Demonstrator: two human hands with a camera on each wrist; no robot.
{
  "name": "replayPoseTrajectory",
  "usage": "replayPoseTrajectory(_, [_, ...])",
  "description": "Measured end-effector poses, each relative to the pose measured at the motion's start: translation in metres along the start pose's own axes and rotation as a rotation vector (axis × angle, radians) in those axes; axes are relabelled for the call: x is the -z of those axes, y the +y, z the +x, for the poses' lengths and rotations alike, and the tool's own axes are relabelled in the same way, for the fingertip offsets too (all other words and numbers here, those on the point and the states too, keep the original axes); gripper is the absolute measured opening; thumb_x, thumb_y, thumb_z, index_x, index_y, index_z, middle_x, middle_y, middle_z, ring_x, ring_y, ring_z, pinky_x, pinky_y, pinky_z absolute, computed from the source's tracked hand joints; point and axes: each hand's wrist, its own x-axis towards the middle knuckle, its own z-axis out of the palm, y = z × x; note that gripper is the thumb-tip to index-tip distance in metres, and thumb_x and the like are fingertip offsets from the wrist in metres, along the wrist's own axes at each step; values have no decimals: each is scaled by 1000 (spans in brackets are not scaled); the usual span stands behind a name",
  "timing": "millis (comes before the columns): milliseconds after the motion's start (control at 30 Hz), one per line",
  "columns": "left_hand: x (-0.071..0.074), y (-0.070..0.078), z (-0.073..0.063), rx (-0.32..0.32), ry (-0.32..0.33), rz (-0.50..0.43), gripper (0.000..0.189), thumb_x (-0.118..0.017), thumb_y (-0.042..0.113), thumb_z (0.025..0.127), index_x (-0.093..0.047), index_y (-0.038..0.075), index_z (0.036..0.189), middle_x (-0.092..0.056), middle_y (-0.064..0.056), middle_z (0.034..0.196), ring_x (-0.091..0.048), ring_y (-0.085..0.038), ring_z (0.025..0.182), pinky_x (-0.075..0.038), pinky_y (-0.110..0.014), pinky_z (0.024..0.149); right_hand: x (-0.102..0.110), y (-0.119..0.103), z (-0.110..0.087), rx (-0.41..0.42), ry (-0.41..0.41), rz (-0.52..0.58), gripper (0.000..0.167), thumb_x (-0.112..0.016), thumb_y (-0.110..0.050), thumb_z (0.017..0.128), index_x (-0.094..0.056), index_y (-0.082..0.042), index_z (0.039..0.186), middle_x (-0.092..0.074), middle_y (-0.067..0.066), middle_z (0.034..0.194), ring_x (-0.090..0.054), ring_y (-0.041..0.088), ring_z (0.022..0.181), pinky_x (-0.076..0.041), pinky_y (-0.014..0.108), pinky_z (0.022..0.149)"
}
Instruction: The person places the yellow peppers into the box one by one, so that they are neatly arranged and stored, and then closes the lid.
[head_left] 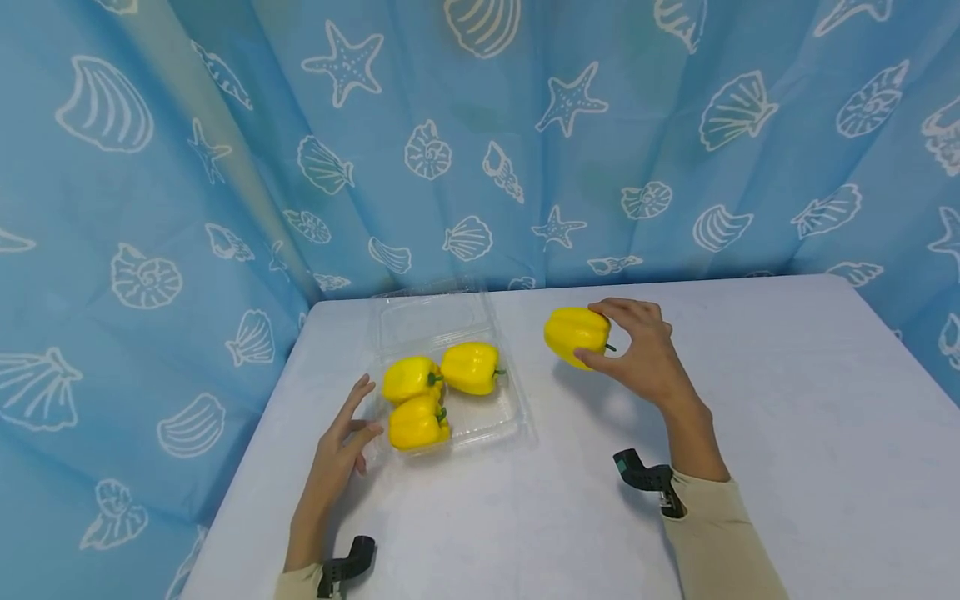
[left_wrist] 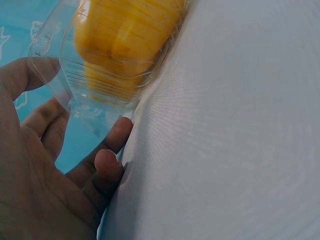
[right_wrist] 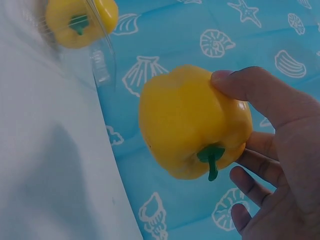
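Note:
My right hand holds a yellow bell pepper above the table, right of a clear plastic clamshell box. Thumb and fingers pinch its sides, and its green stem points toward the palm in the right wrist view. Three more yellow bell peppers lie in the box: one at the back left, one at the front left and one further right. At the box's left side is my left hand, fingers loosely spread; one fingertip meets the clear wall in the left wrist view.
The box's lid lies open toward the back of the table. A white cloth covers the table. Behind and to the left hangs a blue curtain with white shells and starfish. Each wrist carries a black camera mount.

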Motion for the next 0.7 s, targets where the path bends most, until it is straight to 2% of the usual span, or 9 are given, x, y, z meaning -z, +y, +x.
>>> replayPoseTrajectory(367, [1, 2, 0, -11, -2, -11, 57, -59, 29, 100, -41, 27, 154, -26, 15, 162, -58, -28, 90, -50, -32, 45, -5, -13, 0, 58, -33, 22, 62, -87, -26, 77, -63, -9, 132, -54, 13, 137, -36, 36, 128, -25, 68, 95])
replayPoseTrajectory(533, [1, 0, 0, -9, -4, -12, 56, -58, 30, 100, -40, 29, 154, -26, 16, 162, -58, -29, 92, -49, -32, 46, -9, -16, 0, 101, -44, 30, 63, -88, -26, 75, -64, -8, 131, -55, 13, 136, -36, 35, 127, -26, 61, 92])
replayPoseTrajectory(700, [0, -1, 1, 10, -1, -12, 57, -59, 31, 100, -40, 30, 154, -25, 17, 161, -58, -28, 98, -50, -32, 45, -12, -21, 0, 108, -69, 35, 64, -88, -27, 75, -63, -10, 132, -55, 11, 137, -37, 33, 126, -26, 56, 89])
